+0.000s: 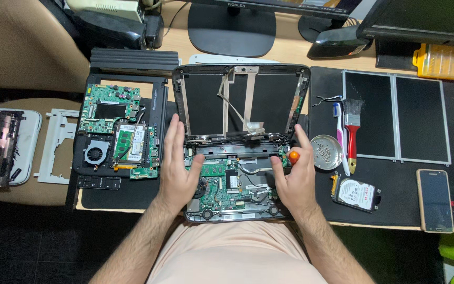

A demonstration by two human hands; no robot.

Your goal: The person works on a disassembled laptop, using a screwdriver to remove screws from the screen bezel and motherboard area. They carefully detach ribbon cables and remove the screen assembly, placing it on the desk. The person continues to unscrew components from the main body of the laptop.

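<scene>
Presently, the opened laptop base point(232, 184) has its board exposed; left hand point(177, 171) rests released, right hand point(295, 176) grasps a screwdriver point(293, 156) at 3 o'clock.

A second stripped laptop base point(116, 131) with a green board and fan lies at the left on the desk point(290, 50). On the black mat point(395, 179) at the right lie a red-handled brush point(351, 131), a toothbrush point(339, 134), a small metal dish of screws point(326, 152) and a hard drive point(356, 193). Farther right are two bare screen panels point(395, 123), a phone point(435, 200) and a yellow parts box point(442, 61).
</scene>
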